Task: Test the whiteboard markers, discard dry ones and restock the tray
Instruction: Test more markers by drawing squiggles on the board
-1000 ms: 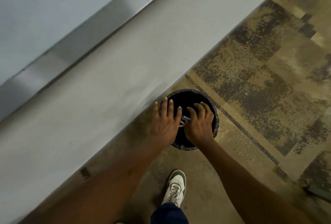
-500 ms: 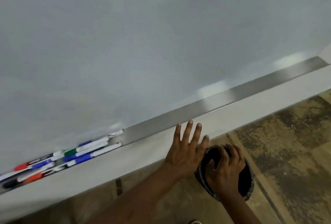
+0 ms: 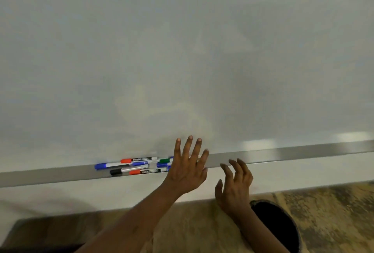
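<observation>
The left hand, fingers spread and empty, lies over the tray; the markers cluster just to its left. The right hand, loosely curled beside it, holds nothing, with the bin just below.

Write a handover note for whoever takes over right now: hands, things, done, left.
Left hand: open, fingers spread, over the right end of the markers.
Right hand: loosely curled, empty, near the bin on the floor.
Markers lie bunched in the tray.
Done: unclear; no clear strokes show on the whiteboard.
Left: test each marker, bin dry ones, restock.
</observation>
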{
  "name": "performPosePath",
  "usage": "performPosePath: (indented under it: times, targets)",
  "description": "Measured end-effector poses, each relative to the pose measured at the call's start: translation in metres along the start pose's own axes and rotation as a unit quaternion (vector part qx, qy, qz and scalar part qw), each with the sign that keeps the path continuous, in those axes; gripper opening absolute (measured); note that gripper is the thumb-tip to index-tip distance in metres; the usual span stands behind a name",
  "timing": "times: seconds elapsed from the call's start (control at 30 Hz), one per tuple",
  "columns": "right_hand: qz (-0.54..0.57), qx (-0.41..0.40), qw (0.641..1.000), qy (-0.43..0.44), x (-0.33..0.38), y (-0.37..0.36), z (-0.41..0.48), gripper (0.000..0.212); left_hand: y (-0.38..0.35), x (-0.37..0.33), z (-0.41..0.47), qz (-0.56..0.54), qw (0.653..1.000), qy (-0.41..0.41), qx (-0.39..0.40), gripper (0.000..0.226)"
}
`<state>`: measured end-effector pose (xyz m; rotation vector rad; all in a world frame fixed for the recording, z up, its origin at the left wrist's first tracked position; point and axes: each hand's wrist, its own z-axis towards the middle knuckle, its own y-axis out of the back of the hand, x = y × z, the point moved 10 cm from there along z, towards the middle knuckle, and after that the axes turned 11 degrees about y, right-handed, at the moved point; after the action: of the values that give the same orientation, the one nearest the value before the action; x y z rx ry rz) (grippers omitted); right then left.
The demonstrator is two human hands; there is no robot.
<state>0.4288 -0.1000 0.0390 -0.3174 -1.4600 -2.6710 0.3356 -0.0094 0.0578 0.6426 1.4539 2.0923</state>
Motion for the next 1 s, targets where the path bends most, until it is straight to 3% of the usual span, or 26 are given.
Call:
performPosePath:
  times: [0.2,0.33,0.57,0.8,1.0]
  targets:
    - [0.010,0.001,0.999,0.054,0.098,0.011,0.044,0.057,0.038,0.109,-0.032,-0.028,0.997,0.077,0.013,0.068]
    - [0.025,0.047,0.996,0.073,0.155,-0.002,0.066,0.074,0.051,0.174,-0.061,-0.036,0.993,0.108,0.026,0.068]
    - [0.018,0.136,0.980,0.147,0.233,-0.044,0.089,0.063,0.039,0.258,-0.106,-0.038,0.984,0.150,0.092,0.068]
    - [-0.020,0.239,0.956,0.170,0.245,-0.099,0.095,0.079,0.016,0.289,-0.130,-0.003,0.975,0.170,0.144,0.067]
    - [-0.041,0.309,0.926,0.213,0.235,-0.151,0.091,0.078,-0.017,0.284,-0.136,0.008,0.970,0.168,0.174,0.064]
